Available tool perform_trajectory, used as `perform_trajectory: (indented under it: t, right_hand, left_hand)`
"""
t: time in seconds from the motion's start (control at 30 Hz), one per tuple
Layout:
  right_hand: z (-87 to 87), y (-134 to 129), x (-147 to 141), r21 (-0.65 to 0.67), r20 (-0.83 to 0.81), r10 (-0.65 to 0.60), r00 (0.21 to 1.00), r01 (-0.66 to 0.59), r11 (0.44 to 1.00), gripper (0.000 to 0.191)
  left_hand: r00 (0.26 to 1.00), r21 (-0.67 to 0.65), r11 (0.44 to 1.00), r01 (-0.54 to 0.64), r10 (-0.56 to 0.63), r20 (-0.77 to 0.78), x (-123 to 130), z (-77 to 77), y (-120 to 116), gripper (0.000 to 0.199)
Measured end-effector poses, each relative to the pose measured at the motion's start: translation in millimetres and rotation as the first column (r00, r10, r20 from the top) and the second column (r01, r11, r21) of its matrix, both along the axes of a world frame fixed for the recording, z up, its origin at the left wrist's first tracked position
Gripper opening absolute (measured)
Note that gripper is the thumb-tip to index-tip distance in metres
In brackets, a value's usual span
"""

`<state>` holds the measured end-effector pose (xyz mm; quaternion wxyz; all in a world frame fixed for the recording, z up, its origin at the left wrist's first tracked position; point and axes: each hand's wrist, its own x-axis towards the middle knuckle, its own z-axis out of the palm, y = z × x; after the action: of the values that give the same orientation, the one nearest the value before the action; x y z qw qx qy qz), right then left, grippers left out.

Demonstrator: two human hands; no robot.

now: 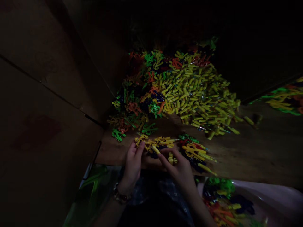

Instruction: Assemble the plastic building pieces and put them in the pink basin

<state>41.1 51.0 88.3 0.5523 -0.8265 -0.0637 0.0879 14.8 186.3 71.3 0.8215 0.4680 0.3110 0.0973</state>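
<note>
Near the table's front edge, my left hand (pixel 133 159) has its thumb and fingers closed on a yellow plastic figure (pixel 143 140). My right hand (pixel 178 164) pinches a small yellow tube (pixel 155 150) between thumb and fingers, close to the figure. More yellow figures (pixel 164 141) and dark blue pieces lie just beyond both hands. A few yellow tubes (pixel 170 158) rest on the wood beside my right fingers. Right of them lies a bunch of green, red, yellow and dark blue figures (pixel 194 151) with yellow tubes attached.
A large heap of yellow tubes (pixel 201 94) covers the table (pixel 260 151) farther back, with mixed coloured figures (pixel 133 107) to its left. A pale basin (pixel 272 195) holding coloured pieces stands at the lower right. A wooden panel (pixel 47 94) rises at the left.
</note>
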Motion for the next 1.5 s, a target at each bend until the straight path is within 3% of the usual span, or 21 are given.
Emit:
perform_trajectory:
  t: [0.17, 0.43, 0.5, 0.67, 0.87, 1.07, 1.17, 1.27, 1.37, 1.43, 1.47, 1.5]
  right_hand:
    - [4.4, -3.7, -1.8, -0.041, 0.075, 0.021, 0.997, -0.018, 0.999, 0.02]
    - [-2.0, -8.3, -9.6, -0.281, 0.345, 0.21, 0.915, -0.113, 0.953, 0.007]
    - [-5.2, -9.9, -8.8, -0.284, 0.374, 0.206, 0.904, -0.1, 0.954, 0.006]
    - [-14.1, -12.8, -7.8, -0.222, 0.468, 0.132, 0.874, -0.029, 0.975, 0.015]
    - [-23.0, -8.3, -15.4, -0.223, 0.54, 0.136, 0.831, -0.015, 0.975, 0.01]
    - [-25.6, -6.5, -17.3, -0.219, 0.525, 0.164, 0.835, -0.054, 0.974, 0.015]
    - [-20.8, -4.8, -13.0, -0.157, 0.471, 0.142, 0.871, -0.075, 0.985, 0.012]
    - [-13.5, -4.7, -4.3, -0.107, 0.351, 0.069, 0.934, -0.033, 0.994, 0.004]
    - [-9.0, -16.2, 6.5, -0.107, 0.237, 0.021, 0.971, 0.004, 0.994, 0.016]
    - [-7.4, -31.9, 12.7, -0.154, 0.241, 0.017, 0.97, 0.021, 0.988, 0.019]
    - [-6.6, -40.5, 15.1, -0.209, 0.279, 0.014, 0.96, 0.047, 0.977, 0.018]
    - [-5.7, -48.1, 16.9, -0.283, 0.332, 0.004, 0.943, 0.095, 0.954, 0.018]
  left_hand:
    - [0.999, 0.225, 0.974, 0.042, -0.043, -0.004, -5.8, -2.8, -2.1, 0.035]
    - [0.986, 0.441, 0.881, 0.169, -0.147, -0.083, -9.2, 9.1, 6.5, 0.027]
    - [0.979, 0.38, 0.903, 0.202, -0.184, -0.084, -6.9, 7.7, 9.2, 0.03]
    - [0.971, 0.045, 0.971, 0.234, -0.231, -0.065, 0.0, 3.0, 9.8, 0.044]
    - [0.975, 0.008, 0.976, 0.216, -0.215, -0.061, 1.5, 3.4, 2.9, 0.045]
    - [0.958, -0.109, 0.957, 0.268, -0.276, -0.072, -0.2, 6.2, 16.0, 0.039]
    - [0.939, -0.224, 0.922, 0.315, -0.337, -0.069, -0.6, 7.3, 21.1, 0.029]
    - [0.936, -0.246, 0.913, 0.326, -0.348, -0.048, -0.1, 7.0, 19.0, 0.028]
    - [0.937, -0.061, 0.936, 0.347, -0.349, -0.026, 1.0, 5.1, 19.5, 0.036]
    - [0.953, 0.253, 0.919, 0.302, -0.3, -0.045, 1.5, 3.0, 29.2, 0.038]
    - [0.969, 0.461, 0.853, 0.244, -0.238, -0.072, 1.4, 1.6, 37.5, 0.037]
    - [0.983, 0.665, 0.725, 0.18, -0.151, -0.101, 1.2, 0.0, 47.6, 0.035]
